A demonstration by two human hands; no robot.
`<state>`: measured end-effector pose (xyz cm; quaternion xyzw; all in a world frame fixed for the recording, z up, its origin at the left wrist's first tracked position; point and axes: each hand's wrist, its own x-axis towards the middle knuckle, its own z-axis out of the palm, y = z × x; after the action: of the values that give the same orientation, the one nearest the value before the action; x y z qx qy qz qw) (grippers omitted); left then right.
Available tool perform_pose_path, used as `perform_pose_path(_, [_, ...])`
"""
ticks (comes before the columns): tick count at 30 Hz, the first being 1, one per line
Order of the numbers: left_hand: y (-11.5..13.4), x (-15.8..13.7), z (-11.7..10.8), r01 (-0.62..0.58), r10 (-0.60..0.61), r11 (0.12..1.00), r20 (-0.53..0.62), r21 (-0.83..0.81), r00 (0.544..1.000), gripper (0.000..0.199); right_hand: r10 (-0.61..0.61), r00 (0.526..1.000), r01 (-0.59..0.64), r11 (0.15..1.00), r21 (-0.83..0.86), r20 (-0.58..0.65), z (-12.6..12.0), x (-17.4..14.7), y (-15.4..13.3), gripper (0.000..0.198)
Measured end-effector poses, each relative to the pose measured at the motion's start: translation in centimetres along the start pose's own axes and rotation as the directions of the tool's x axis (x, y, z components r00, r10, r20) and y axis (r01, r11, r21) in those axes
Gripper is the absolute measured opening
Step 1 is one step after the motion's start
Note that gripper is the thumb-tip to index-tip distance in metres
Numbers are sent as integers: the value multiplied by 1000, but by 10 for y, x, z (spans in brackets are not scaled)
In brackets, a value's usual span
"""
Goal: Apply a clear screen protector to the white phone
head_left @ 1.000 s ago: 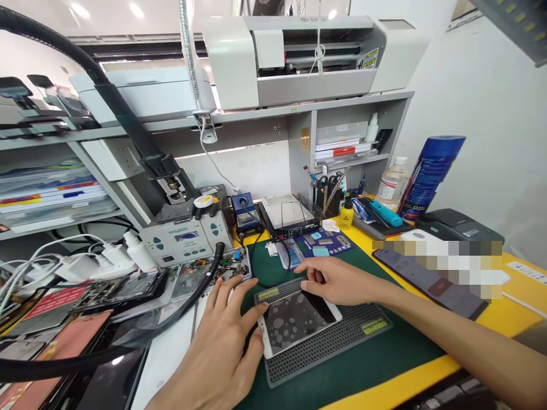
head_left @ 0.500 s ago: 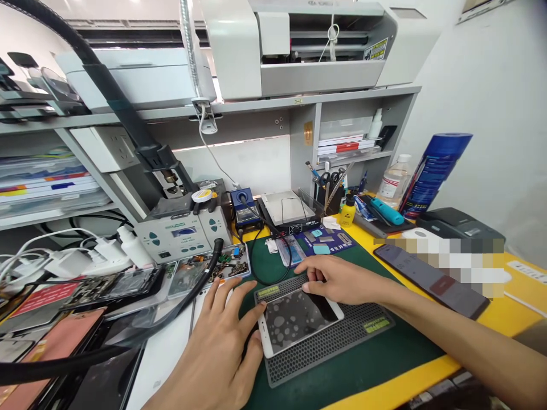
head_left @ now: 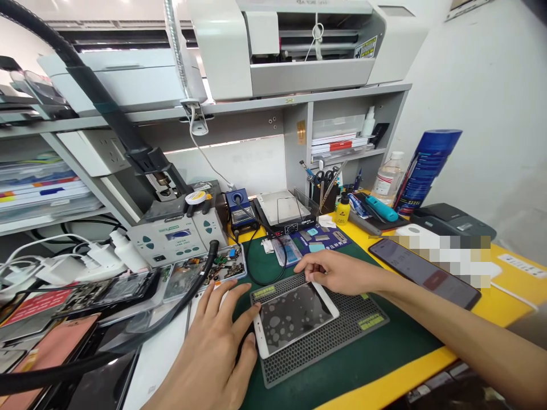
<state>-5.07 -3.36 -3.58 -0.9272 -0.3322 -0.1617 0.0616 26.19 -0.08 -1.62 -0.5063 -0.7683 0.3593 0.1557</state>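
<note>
The left hand (head_left: pixel 217 330) is spread, index fingertip at the left edge of a white smartphone (head_left: pixel 296 320) (dark screen (head_left: pixel 299 316), pale blotches) lying face up on a gray honeycomb-patterned mat (head_left: pixel 299 363). At the phone's far right corner the right hand (head_left: pixel 335 272) is curled; whether it pinches anything, I cannot tell.

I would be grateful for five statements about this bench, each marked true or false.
1. The white-framed phone lies on the grey honeycomb mat. True.
2. The right hand is at the phone's near left corner. False: it is at the far edge, toward the right.
3. The left hand is at the phone's left end. True.
4. The blue roll lies flat on the mat. False: it stands beside the clear bottle.
5. The yellow bottle stands upright. True.
</note>
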Motion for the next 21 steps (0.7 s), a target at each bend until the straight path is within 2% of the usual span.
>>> perform_pose_path(4, [-1,0,0,-4,4,1000,-29,15,1000,41,10,1000,-10,1000,11,-8,-1,-2,-3,33])
perform_pose_path(10, [-2,0,-6,-4,5,998,-14,66,1000,34,23,999,-23,1000,19,-23,0,-3,-6,35])
perform_pose_path(14, [1,0,-9,32,-33,999,9,31,999,45,27,1000,-27,999,27,-10,0,-3,-3,38])
perform_pose_path(21, [11,4,-8,62,-57,997,128,-36,990,57,34,999,-34,999,19,-2,2,-3,2,39])
